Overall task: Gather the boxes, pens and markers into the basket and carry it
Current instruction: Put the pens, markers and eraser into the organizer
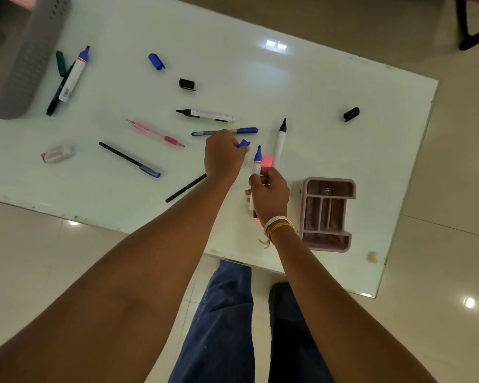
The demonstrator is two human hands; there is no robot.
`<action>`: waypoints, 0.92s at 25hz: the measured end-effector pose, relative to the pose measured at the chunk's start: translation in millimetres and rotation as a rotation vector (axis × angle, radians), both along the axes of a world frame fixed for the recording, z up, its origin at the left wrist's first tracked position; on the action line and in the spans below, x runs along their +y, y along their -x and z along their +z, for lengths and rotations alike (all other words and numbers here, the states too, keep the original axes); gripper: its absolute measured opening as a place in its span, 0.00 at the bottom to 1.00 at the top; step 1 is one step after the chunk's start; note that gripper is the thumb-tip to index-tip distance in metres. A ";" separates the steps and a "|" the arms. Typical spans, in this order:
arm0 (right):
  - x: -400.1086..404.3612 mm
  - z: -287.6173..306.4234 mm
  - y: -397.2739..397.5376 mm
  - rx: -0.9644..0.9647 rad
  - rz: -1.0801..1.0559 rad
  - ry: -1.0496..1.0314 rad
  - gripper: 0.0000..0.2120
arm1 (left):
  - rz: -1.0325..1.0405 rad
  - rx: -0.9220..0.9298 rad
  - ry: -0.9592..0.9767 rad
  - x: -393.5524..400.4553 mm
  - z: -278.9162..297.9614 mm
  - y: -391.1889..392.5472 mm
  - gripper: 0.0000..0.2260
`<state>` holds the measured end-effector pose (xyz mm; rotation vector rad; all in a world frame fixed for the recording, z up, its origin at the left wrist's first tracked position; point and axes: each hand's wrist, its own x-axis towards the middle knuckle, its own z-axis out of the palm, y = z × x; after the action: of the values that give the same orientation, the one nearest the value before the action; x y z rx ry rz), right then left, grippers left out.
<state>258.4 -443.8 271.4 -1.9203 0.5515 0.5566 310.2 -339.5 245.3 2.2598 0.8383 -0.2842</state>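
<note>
1. My right hand grips the uncapped blue-tipped white marker upright, tip far, fingers curled round its barrel.
2. My left hand pinches the small blue plastic cap beside that tip; I judge recapping comes before gathering.
3. The grey perforated plastic basket stands far left on the glossy white table, among scattered pens; beige tiled floor.

A white glossy table fills the far part of the scene and stands at an angle. Its top reflects a bright ceiling light. Under it and around it lies a floor of big beige tiles, shiny, with small light spots near the left and the right. At the far right stands a dark furniture leg.
</note>
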 end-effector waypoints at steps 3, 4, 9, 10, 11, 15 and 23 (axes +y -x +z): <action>-4.3 6.9 -6.9 -0.021 0.038 0.042 0.13 | 0.067 -0.073 0.283 11.2 12.6 7.0 0.11; -5.5 9.0 -9.1 -0.042 0.061 0.060 0.14 | 0.099 -0.090 0.379 15.7 17.0 9.7 0.11; -6.8 17.1 -11.7 -0.113 0.209 0.139 0.14 | 0.241 -0.154 0.676 33.9 33.8 17.9 0.09; -6.4 17.7 -10.3 -0.128 0.228 0.147 0.14 | 0.222 -0.155 0.678 35.4 36.2 19.3 0.10; -6.2 18.1 -8.9 -0.151 0.248 0.155 0.14 | 0.192 -0.149 0.669 36.7 38.1 20.2 0.10; -10.4 19.7 -2.0 -0.233 0.363 0.201 0.14 | 0.069 -0.127 0.682 43.3 44.3 22.1 0.13; -4.9 31.4 2.4 -0.178 0.244 0.125 0.14 | 0.431 -0.251 1.023 11.6 51.0 48.4 0.13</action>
<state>256.0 -448.8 302.8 -2.1473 0.2441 0.5073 261.9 -327.9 296.4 1.1081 0.7691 -0.1606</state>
